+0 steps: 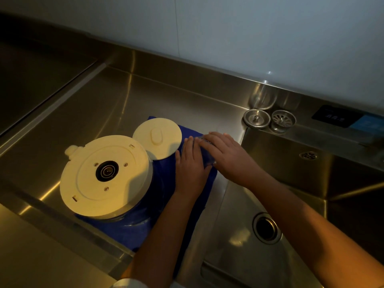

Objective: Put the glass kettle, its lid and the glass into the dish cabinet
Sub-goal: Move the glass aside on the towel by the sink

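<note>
The glass kettle [108, 179] stands upside down on a blue cloth [187, 213], its cream base facing up. Its round cream lid [157, 138] lies flat just behind it on the cloth. The clear glass [206, 157] sits on the cloth's right part, between my two hands, and is mostly hidden by them. My left hand [191, 165] lies with fairly straight fingers against the glass's left side. From the right, my right hand [227, 157] curls its fingers over the glass.
Everything sits on a steel counter [124, 104]. A deep sink [245, 235] with a drain hole [267, 228] opens right of the cloth. Two drain strainers [257, 118] [283, 119] rest on the ledge behind it, and a dark control panel [334, 118] is at far right.
</note>
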